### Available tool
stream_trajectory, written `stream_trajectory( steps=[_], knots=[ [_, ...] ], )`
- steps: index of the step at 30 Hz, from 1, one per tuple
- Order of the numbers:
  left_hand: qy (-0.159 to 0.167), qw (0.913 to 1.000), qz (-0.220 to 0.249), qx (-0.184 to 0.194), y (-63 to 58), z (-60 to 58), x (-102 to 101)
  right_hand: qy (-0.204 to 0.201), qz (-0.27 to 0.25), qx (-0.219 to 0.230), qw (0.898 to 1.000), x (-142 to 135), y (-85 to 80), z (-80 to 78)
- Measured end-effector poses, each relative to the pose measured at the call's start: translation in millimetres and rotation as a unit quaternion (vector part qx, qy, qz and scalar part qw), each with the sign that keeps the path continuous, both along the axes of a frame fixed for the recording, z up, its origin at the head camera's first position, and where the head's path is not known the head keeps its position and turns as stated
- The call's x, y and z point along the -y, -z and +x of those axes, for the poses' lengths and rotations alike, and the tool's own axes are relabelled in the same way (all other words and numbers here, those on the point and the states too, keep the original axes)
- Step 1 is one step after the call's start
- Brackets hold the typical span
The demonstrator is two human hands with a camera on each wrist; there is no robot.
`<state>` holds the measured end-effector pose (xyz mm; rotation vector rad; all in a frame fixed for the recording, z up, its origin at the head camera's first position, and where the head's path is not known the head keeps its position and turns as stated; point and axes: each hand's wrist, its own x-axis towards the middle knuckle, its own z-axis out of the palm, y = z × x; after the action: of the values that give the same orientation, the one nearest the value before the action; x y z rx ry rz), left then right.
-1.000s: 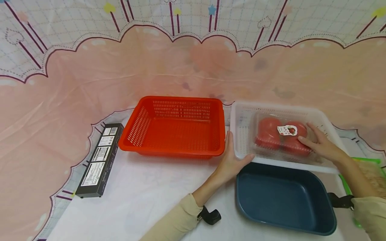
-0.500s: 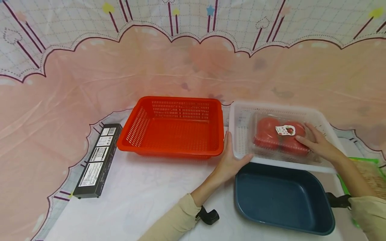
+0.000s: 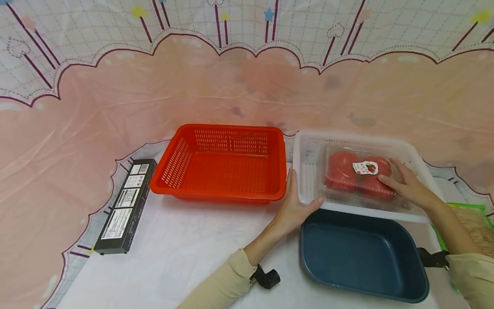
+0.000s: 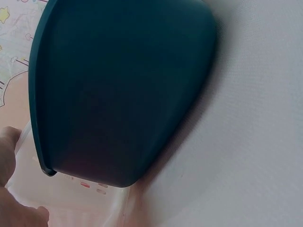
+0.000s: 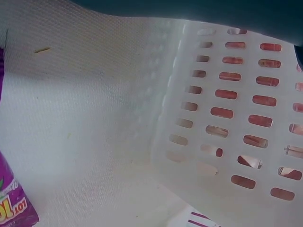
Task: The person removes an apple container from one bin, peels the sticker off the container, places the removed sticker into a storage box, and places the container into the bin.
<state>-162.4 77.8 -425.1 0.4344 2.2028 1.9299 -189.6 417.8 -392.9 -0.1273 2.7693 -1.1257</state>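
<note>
In the head view, a clear plastic pack of tomatoes (image 3: 341,171) with a white label lies inside the white basket (image 3: 308,180) at right. My right hand (image 3: 413,184) rests at the right end of the pack, thumb on its top and the other fingers spread behind. My left hand (image 3: 291,210) touches the front-left corner of that basket, its thumb at the front rim and straight fingers along the left side. Part of the left hand (image 4: 7,175) shows in the left wrist view. The right wrist view shows the perforated basket wall (image 5: 227,113) but not the hand.
A red basket (image 3: 231,176) stands left of the white one. Nearer the person is a dark blue basin (image 3: 362,257). A long black box (image 3: 125,206) lies at left. A green-edged bag (image 3: 472,223) sits at far right; a purple packet (image 5: 16,203) appears in the right wrist view.
</note>
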Motion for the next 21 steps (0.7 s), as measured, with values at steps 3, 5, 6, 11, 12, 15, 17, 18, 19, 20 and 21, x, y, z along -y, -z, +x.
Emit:
stream_trajectory(
  steps=[3, 5, 6, 11, 12, 15, 17, 18, 19, 20, 21],
  knots=[
    [-0.001, 1.0, -0.003, 0.0, -0.2, 0.1, 0.2, 0.004, 0.014, 0.002, 1.0, 0.0, 0.0, -0.1],
    [-0.003, 1.0, -0.004, 0.001, -0.6, 0.3, 0.1, 0.005, 0.014, 0.012, 1.0, 0.2, -0.8, 0.0],
    [-0.004, 1.0, -0.004, 0.001, -0.8, 0.4, -0.1, 0.006, 0.011, 0.017, 1.0, 0.5, -1.6, 0.2],
    [-0.007, 1.0, -0.006, 0.002, -1.4, 1.0, 0.2, 0.009, 0.002, 0.044, 0.999, 1.7, -3.6, 2.1],
    [-0.007, 1.0, -0.007, 0.001, -1.4, 0.8, 0.1, 0.01, 0.003, 0.046, 0.999, 2.0, -3.9, 2.4],
    [-0.005, 1.0, -0.006, -0.002, -0.5, 1.3, -0.4, 0.017, 0.014, 0.052, 0.998, 2.8, -4.0, 4.0],
    [-0.005, 1.0, -0.006, -0.005, 0.0, 1.0, -0.5, 0.023, 0.035, 0.051, 0.998, 3.3, -4.0, 3.8],
    [-0.005, 1.0, -0.005, -0.006, 0.3, 0.7, -0.7, 0.025, 0.047, 0.049, 0.997, 3.6, -4.0, 3.5],
    [-0.006, 1.0, -0.005, -0.006, 0.7, 0.4, -0.8, 0.027, 0.059, 0.047, 0.997, 3.6, -3.9, 3.1],
    [-0.006, 1.0, -0.004, -0.006, 0.9, 0.2, -0.9, 0.03, 0.07, 0.046, 0.996, 3.7, -4.0, 2.9],
    [-0.007, 1.0, -0.004, -0.004, 1.0, -0.1, -0.9, 0.033, 0.082, 0.045, 0.995, 3.6, -4.0, 2.4]
  ],
)
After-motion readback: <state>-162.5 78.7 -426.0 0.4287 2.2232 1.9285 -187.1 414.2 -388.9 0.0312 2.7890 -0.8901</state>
